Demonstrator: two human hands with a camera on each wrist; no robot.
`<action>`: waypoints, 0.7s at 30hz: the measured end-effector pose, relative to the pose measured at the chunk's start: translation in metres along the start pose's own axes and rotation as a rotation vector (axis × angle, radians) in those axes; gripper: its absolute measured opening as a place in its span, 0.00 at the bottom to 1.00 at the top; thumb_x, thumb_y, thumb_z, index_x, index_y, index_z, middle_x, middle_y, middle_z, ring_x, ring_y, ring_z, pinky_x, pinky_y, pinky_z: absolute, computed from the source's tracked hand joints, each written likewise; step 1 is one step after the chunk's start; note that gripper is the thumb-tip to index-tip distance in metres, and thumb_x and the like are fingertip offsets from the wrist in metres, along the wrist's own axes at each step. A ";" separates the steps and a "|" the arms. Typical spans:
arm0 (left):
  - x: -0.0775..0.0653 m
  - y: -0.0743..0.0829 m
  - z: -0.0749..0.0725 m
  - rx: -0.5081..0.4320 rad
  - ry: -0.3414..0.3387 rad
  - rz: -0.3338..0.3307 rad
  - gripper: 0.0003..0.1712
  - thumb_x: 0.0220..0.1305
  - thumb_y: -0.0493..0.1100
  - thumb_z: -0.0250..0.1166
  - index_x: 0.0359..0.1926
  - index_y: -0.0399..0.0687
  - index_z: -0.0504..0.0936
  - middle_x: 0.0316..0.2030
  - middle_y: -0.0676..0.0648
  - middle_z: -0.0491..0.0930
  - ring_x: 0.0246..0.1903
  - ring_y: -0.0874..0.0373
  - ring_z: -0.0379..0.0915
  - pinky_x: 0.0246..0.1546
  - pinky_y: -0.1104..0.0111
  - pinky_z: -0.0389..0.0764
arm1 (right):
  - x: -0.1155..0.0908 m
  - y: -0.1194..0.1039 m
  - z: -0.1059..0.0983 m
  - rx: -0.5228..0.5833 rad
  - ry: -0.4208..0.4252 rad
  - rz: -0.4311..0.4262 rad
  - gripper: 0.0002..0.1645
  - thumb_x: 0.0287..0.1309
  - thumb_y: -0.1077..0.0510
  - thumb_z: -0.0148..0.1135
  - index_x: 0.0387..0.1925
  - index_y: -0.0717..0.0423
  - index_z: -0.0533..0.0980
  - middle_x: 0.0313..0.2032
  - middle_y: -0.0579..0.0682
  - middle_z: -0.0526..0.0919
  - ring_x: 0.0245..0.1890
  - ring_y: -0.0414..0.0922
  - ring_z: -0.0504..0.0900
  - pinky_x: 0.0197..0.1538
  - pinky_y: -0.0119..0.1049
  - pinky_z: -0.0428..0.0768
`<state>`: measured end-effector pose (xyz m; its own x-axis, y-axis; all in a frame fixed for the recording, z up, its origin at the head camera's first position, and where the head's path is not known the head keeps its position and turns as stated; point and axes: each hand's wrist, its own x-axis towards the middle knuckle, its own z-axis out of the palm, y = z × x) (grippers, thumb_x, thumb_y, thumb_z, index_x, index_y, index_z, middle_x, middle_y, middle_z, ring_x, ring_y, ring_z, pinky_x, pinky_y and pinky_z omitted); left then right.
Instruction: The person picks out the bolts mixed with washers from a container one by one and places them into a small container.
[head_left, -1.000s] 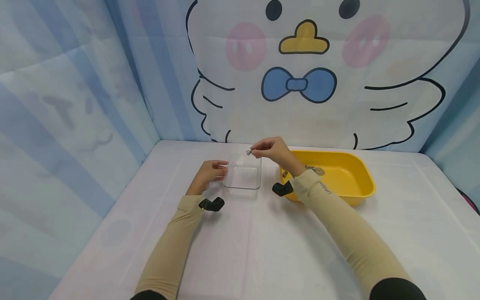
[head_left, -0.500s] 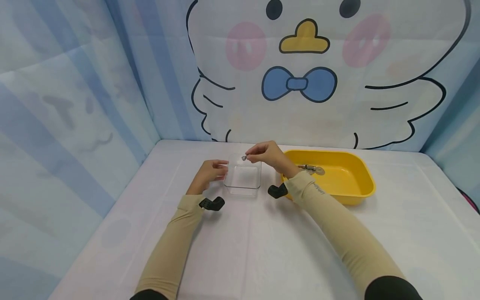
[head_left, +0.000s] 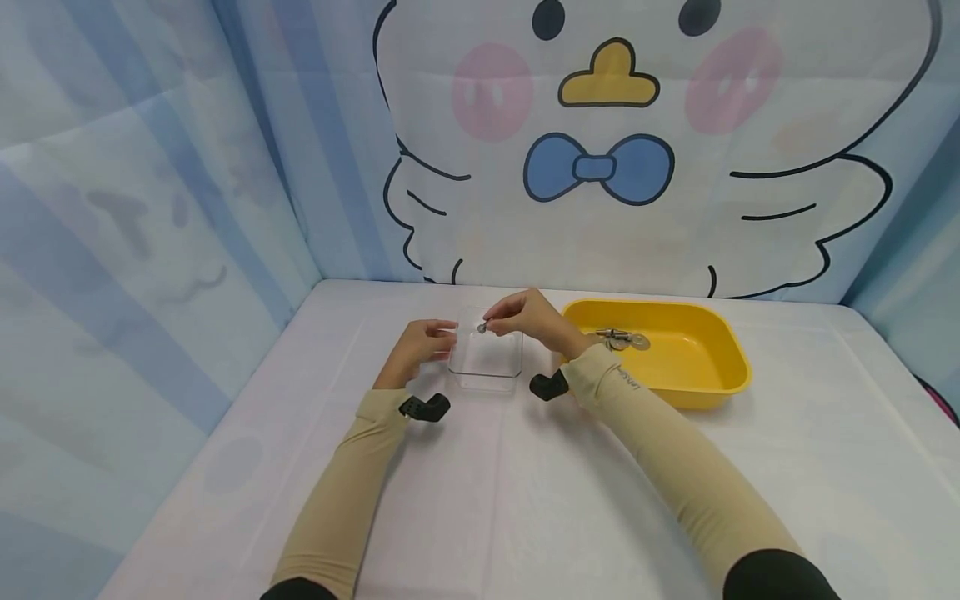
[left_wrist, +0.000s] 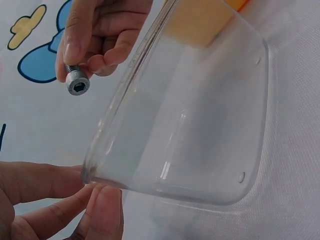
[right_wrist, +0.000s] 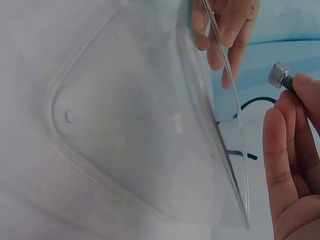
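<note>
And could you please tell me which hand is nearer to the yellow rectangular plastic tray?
Right. The right hand is just left of the yellow rectangular plastic tray; the left hand is farther left, at the left side of the transparent square box.

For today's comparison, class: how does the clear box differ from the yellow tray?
The clear box is see-through, while the yellow tray is opaque. The box is smaller than the tray. Metal pieces lie in the tray, but none are visible in the box. Both stand on the white table with open tops.
</note>
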<state>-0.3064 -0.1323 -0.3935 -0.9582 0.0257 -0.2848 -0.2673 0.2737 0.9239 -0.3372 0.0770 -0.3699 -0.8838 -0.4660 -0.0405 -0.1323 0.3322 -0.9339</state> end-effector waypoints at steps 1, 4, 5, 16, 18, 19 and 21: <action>0.000 0.000 0.000 -0.001 0.001 0.001 0.22 0.64 0.34 0.59 0.60 0.41 0.73 0.53 0.39 0.75 0.41 0.58 0.75 0.53 0.63 0.78 | 0.000 0.000 0.001 0.005 -0.005 0.003 0.15 0.53 0.62 0.67 0.43 0.66 0.81 0.36 0.49 0.85 0.36 0.45 0.83 0.52 0.42 0.80; 0.001 0.000 0.000 0.002 0.003 -0.002 0.23 0.64 0.34 0.59 0.60 0.41 0.73 0.52 0.39 0.75 0.41 0.58 0.75 0.52 0.63 0.78 | 0.002 0.002 0.002 0.013 -0.014 0.015 0.16 0.53 0.62 0.67 0.43 0.67 0.80 0.35 0.48 0.85 0.40 0.53 0.83 0.53 0.44 0.79; 0.001 0.000 0.000 0.001 0.003 -0.005 0.23 0.64 0.34 0.59 0.60 0.41 0.73 0.52 0.40 0.75 0.41 0.58 0.75 0.52 0.63 0.78 | 0.002 0.002 0.003 0.013 -0.018 0.016 0.17 0.53 0.62 0.67 0.44 0.68 0.80 0.34 0.47 0.85 0.41 0.55 0.82 0.53 0.44 0.79; 0.000 0.001 0.000 0.005 0.006 -0.013 0.22 0.64 0.35 0.59 0.60 0.42 0.74 0.53 0.39 0.75 0.43 0.57 0.75 0.53 0.64 0.78 | 0.004 0.006 0.006 -0.026 -0.024 0.019 0.18 0.54 0.61 0.66 0.45 0.68 0.79 0.37 0.49 0.85 0.36 0.46 0.83 0.51 0.40 0.80; 0.000 0.001 0.000 0.004 0.007 -0.015 0.22 0.64 0.35 0.59 0.60 0.42 0.74 0.53 0.40 0.75 0.43 0.57 0.75 0.53 0.64 0.78 | 0.004 0.006 0.006 -0.024 -0.027 0.020 0.19 0.54 0.60 0.66 0.46 0.68 0.78 0.40 0.53 0.85 0.38 0.50 0.83 0.52 0.41 0.80; 0.000 0.001 0.000 0.004 0.009 -0.017 0.22 0.64 0.35 0.59 0.60 0.42 0.74 0.53 0.40 0.75 0.43 0.58 0.75 0.52 0.64 0.78 | 0.004 0.006 0.006 -0.021 -0.028 0.023 0.20 0.55 0.60 0.66 0.47 0.68 0.78 0.41 0.54 0.84 0.39 0.50 0.83 0.52 0.41 0.80; 0.000 0.001 0.000 0.005 0.010 -0.022 0.22 0.64 0.35 0.59 0.60 0.42 0.74 0.53 0.40 0.75 0.43 0.58 0.75 0.52 0.64 0.78 | 0.004 0.006 0.005 -0.008 -0.034 0.026 0.21 0.55 0.61 0.65 0.49 0.67 0.77 0.44 0.57 0.84 0.41 0.51 0.83 0.53 0.42 0.79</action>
<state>-0.3071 -0.1321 -0.3928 -0.9532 0.0099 -0.3022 -0.2877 0.2785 0.9164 -0.3395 0.0725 -0.3775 -0.8712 -0.4850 -0.0767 -0.1135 0.3509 -0.9295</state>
